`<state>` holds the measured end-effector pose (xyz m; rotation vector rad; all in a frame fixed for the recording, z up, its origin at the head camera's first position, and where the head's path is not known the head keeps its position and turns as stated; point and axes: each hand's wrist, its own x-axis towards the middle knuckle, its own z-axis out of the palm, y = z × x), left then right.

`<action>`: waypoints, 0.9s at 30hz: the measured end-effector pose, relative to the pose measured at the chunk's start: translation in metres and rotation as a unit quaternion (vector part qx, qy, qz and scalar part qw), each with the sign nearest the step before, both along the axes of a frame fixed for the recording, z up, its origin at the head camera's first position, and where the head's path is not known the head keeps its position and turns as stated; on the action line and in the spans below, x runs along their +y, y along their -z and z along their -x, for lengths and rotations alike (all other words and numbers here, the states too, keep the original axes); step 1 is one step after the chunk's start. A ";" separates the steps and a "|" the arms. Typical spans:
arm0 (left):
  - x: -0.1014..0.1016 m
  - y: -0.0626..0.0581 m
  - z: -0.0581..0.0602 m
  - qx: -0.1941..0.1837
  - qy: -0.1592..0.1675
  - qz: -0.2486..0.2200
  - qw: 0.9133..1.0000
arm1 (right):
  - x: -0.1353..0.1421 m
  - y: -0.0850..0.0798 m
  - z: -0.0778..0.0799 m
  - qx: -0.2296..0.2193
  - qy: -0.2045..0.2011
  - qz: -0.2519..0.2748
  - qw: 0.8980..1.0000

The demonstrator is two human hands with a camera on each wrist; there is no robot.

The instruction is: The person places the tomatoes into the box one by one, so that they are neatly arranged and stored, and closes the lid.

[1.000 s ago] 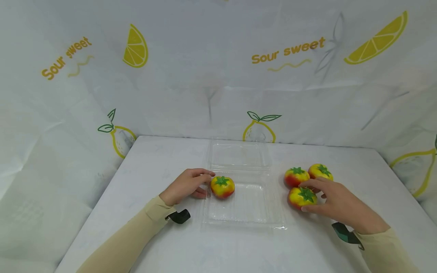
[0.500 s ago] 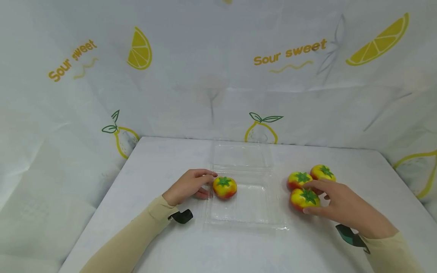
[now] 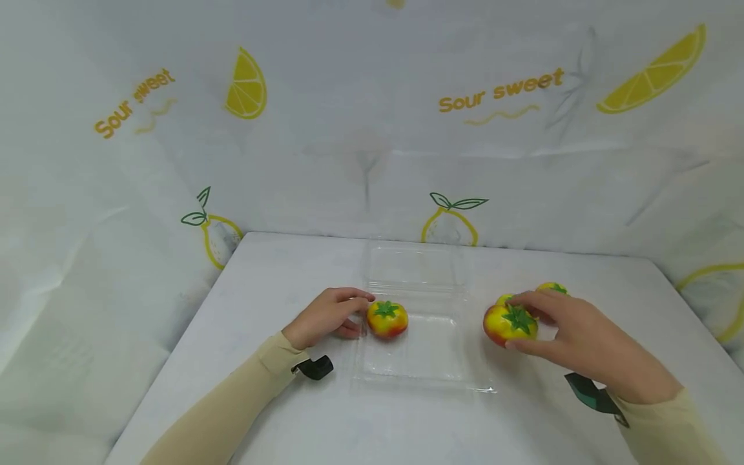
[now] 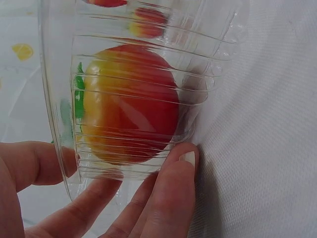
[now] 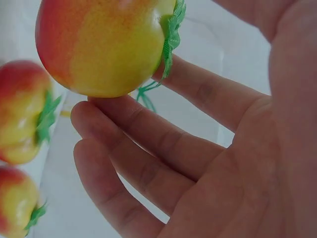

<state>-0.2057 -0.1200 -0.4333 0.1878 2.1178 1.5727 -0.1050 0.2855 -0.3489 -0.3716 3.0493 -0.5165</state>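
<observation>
My right hand [image 3: 575, 332] holds a red-and-yellow toy tomato [image 3: 501, 326] with a green leafy top between thumb and fingers, right of an open clear plastic box [image 3: 427, 381]. Seen from the right wrist, the held tomato [image 5: 99, 47] sits at the fingertips, apart from two others. Another toy tomato [image 3: 387, 327] rests inside the box at its left side. There my left hand [image 3: 328, 315] grips the box's left edge; the left wrist view shows fingers at the rim and against the ribbed wall, with the tomato [image 4: 131, 106] visible through the plastic.
Partly hidden behind my right hand, two more toy tomatoes lie on the white table [image 3: 407, 426]; one tomato [image 3: 551, 287] is farther back. The box's clear lid [image 3: 415, 266] lies folded back toward the lemon-print cloth [image 3: 372, 129] behind the table.
My right hand has taken hold of the nearest tomato and lifted it slightly to the left, covering more of the two behind. The left hand keeps its place at the box.
</observation>
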 end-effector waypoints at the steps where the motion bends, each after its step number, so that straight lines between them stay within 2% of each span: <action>1: 0.000 0.000 0.000 0.002 0.001 0.000 1.000 | -0.004 -0.003 0.001 0.003 -0.003 0.000 1.000; 9: -0.003 0.001 -0.001 0.000 -0.005 0.000 1.000 | -0.050 -0.014 0.013 -0.006 -0.034 0.006 0.999; 16: 0.001 0.003 0.003 0.000 0.006 -0.008 1.000 | -0.088 -0.010 0.017 -0.015 -0.062 -0.009 0.998; 21: 0.001 0.000 0.001 0.008 0.005 -0.004 1.000 | -0.114 -0.008 0.019 -0.033 -0.078 -0.011 0.996; 27: -0.001 -0.002 -0.001 0.014 0.006 -0.004 1.000 | -0.138 -0.006 0.018 -0.031 -0.090 -0.023 0.995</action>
